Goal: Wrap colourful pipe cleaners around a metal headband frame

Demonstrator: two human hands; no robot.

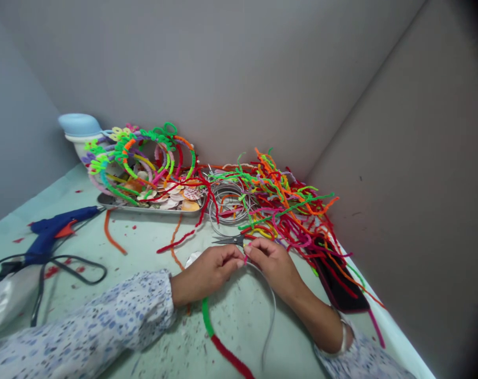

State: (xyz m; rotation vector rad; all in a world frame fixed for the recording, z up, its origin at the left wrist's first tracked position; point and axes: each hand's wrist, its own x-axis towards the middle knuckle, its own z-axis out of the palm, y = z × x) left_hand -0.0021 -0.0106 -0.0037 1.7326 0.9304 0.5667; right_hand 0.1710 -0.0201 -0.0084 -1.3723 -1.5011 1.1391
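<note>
My left hand (211, 271) and my right hand (272, 260) meet fingertip to fingertip over the pale green table (152, 252). Both pinch a thin metal headband (271, 310) at its top, where a pink pipe cleaner end shows between the fingers. The band curves down to the right as bare wire. On its left side it is wrapped in a green and red pipe cleaner (219, 339). Small scissors (231, 240) lie just beyond my fingers.
A heap of loose pipe cleaners (286, 205) lies at the back right, partly over a dark phone (341, 287). Bare metal headbands (229, 205) lie beside a tray (144, 208) of decorated headbands and shells. A blue glue gun (51, 234) with its cord lies at the left.
</note>
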